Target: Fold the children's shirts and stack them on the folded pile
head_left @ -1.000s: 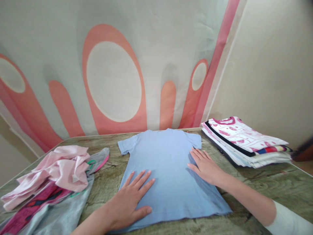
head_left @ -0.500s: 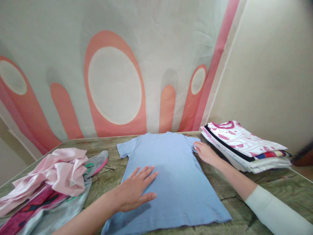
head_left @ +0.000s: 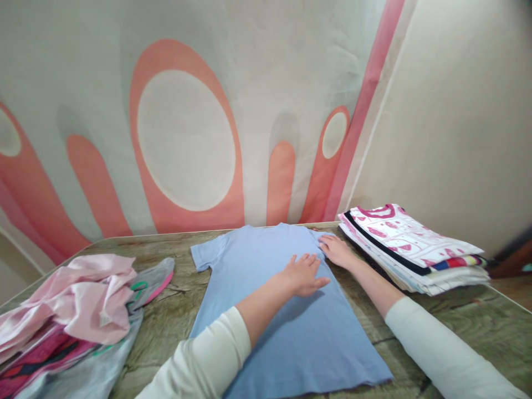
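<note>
The light blue short-sleeved T-shirt (head_left: 307, 338) lies spread out across the centre and lower centre of my frame, flat on the wood-grain tabletop (head_left: 160, 321). Its neck end is up by the table's far edge and its hem runs toward the bottom of the frame. From my seat at the feed I see its left-hand short sleeve (head_left: 208, 252) fully, pointing out toward the left of the frame.

The left hand (head_left: 305, 274) is over the upper right part of the shirt, palm down, fingers extended and a little apart, with nothing gripped. A shadow falls on the cloth below it; I cannot tell whether the palm touches. The right hand (head_left: 336, 252) is just beyond it, right of centre, with its fingers at the shirt's right-hand short sleeve (head_left: 315, 235). Its fingers are partly bent, and I cannot tell whether they pinch the fabric or only rest there.

At the right of my frame sits a stack of folded clothes (head_left: 436, 271), topped by a white shirt with a pink print (head_left: 415, 235). At the lower left, a crumpled pale pink garment (head_left: 89, 296) lies over magenta patterned clothing (head_left: 50, 352) and a grey garment (head_left: 110, 349). Behind the table I see a coral-and-white patterned backdrop (head_left: 187, 138).
</note>
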Motion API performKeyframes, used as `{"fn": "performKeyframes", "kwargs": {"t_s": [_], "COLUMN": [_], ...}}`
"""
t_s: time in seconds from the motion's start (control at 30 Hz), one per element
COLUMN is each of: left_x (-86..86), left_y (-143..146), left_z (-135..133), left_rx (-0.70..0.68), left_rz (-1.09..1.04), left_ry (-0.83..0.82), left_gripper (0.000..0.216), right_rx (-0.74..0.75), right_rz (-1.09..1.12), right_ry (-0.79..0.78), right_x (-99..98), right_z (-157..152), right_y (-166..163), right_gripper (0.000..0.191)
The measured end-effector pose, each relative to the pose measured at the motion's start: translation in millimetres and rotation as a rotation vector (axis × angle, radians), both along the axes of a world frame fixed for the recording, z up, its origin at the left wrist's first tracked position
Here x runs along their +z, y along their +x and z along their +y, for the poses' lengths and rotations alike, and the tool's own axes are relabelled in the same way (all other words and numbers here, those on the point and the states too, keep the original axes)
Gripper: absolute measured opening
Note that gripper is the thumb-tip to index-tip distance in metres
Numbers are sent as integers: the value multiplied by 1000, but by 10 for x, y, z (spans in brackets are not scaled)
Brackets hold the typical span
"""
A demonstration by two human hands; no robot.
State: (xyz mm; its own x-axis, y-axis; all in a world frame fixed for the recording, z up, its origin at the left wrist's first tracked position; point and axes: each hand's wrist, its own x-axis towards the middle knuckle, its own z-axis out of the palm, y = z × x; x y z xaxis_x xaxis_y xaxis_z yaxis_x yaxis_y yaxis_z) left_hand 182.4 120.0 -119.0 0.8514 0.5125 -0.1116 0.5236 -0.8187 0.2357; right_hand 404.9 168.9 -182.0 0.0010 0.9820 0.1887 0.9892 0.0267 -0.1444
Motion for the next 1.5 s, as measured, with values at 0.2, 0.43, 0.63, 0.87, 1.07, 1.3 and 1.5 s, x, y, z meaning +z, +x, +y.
{"fn": "performKeyframes", "kwargs": {"t_s": [0.2, 0.43, 0.63, 0.87, 1.07, 1.3, 1.5], "left_x": [-275, -252, -224, -242, -224, -163, -252], "left_y": [164, 89, 96, 95, 90, -446, -1639], "left_z": [-79, -113, -127, -135, -122, 453, 950], "left_rx": [-34, -68, -66, -65, -97, 142, 537], "left_rz": [-103, -75, -78, -108, -100, -3, 35], "left_ry": [74, 94, 96, 86, 36, -24, 178], "left_gripper": [72, 69, 69, 69, 71, 71, 63], "right_rx": [85, 127, 174, 122, 17, 24, 14], "right_rz": [-15, 39, 32, -9, -63, -69, -58], "right_ry": [-45, -101, 16, -123, -121, -113, -139], "right_x": [-52, -16, 50, -5, -34, -110, -104], "right_z": [82, 171, 155, 129, 137, 155, 147], "right_y": [129, 260, -23, -194, -151, -139, -136], "right_gripper": [49, 51, 51, 67, 73, 76, 77]}}
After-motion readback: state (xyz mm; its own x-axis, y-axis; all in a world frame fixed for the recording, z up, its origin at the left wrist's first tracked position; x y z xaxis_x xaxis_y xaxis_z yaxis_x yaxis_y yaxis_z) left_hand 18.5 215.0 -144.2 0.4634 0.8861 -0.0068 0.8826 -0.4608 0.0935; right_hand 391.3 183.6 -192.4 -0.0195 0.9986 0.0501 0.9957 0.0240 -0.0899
